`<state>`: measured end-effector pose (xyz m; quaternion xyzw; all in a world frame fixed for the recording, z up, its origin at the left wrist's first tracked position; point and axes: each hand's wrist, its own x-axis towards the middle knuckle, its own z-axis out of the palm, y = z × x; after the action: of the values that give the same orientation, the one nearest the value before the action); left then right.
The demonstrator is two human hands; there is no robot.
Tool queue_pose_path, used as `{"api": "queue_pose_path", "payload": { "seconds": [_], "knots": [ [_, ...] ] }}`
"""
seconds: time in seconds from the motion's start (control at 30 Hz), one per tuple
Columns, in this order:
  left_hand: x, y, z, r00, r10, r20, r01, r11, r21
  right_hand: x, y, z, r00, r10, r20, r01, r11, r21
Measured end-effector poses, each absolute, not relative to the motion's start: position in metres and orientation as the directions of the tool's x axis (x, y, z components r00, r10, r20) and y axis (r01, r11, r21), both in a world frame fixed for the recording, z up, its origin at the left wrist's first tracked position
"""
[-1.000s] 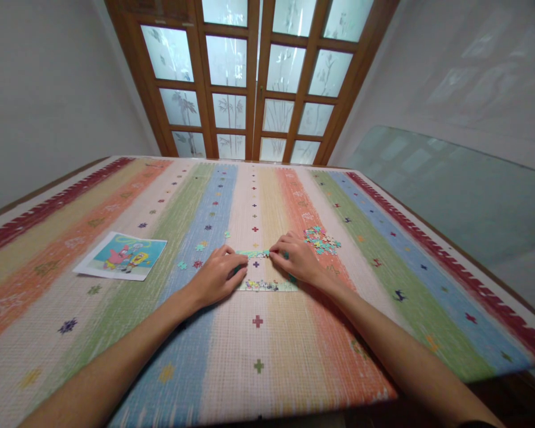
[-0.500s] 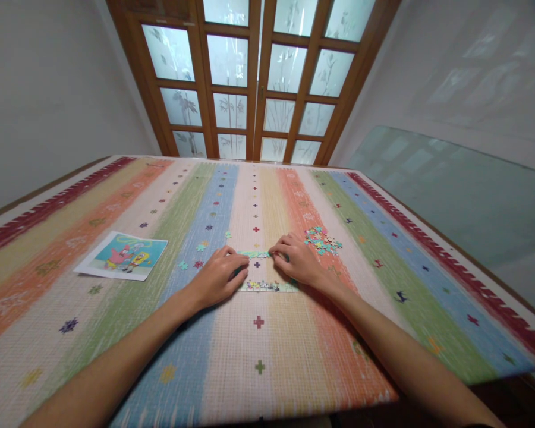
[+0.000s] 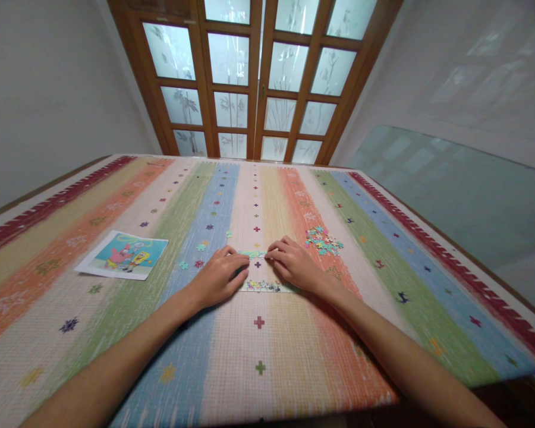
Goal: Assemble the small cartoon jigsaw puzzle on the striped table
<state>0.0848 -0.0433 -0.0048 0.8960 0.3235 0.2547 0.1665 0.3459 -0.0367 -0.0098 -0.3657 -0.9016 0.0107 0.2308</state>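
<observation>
A partly joined jigsaw puzzle lies in front of me, with a green top row (image 3: pixel 255 254) and a multicoloured bottom row (image 3: pixel 264 286); tablecloth shows between the rows. My left hand (image 3: pixel 222 274) is closed at the left side of the puzzle, its bent fingers on the left end of the top row and its palm covering that side. At the right end of the top row, my right hand (image 3: pixel 295 265) pinches with its fingertips; whatever piece is in them is mostly hidden. It also covers the puzzle's right side.
A pile of loose puzzle pieces (image 3: pixel 323 240) sits beyond my right hand. Several single pieces (image 3: pixel 183 266) lie to the left. A printed cartoon picture (image 3: pixel 123 255) rests farther left on the striped tablecloth (image 3: pixel 236 356). Wooden glass doors (image 3: pixel 255 83) stand behind the table.
My right hand has shifted slightly left along the top row, so its fingertips are nearer my left hand. My left hand has stayed in place.
</observation>
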Motion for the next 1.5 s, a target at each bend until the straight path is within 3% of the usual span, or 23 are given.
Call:
{"api": "queue_pose_path", "payload": {
  "seconds": [0.27, 0.43, 0.7, 0.97, 1.2, 1.5],
  "knots": [
    [0.084, -0.043, -0.005, 0.663, 0.649, 0.374, 0.476, -0.751, 0.459, 0.346, -0.038, -0.009, -0.63, 0.668, 0.396, 0.651, 0.733, -0.199],
    [0.077, -0.036, -0.004, 0.668, 0.62, 0.412, 0.492, -0.783, 0.38, 0.348, -0.038, -0.009, -0.621, 0.66, 0.423, 0.652, 0.734, -0.19],
    [0.036, -0.005, 0.008, 0.504, 0.727, 0.467, 0.737, -0.643, 0.206, 0.358, -0.037, -0.001, -0.46, 0.704, 0.542, 0.722, 0.651, -0.233],
    [0.009, 0.005, 0.015, 0.416, 0.857, 0.304, 0.896, -0.444, 0.027, 0.371, -0.032, -0.003, -0.304, 0.762, 0.572, 0.769, 0.551, -0.325],
    [0.003, 0.011, 0.012, 0.424, 0.874, 0.238, 0.89, -0.451, 0.07, 0.37, -0.032, -0.008, -0.299, 0.771, 0.563, 0.752, 0.554, -0.358],
    [0.009, 0.011, 0.002, 0.484, 0.836, 0.258, 0.841, -0.526, 0.129, 0.37, -0.029, -0.009, -0.305, 0.745, 0.593, 0.749, 0.573, -0.333]
  ]
}}
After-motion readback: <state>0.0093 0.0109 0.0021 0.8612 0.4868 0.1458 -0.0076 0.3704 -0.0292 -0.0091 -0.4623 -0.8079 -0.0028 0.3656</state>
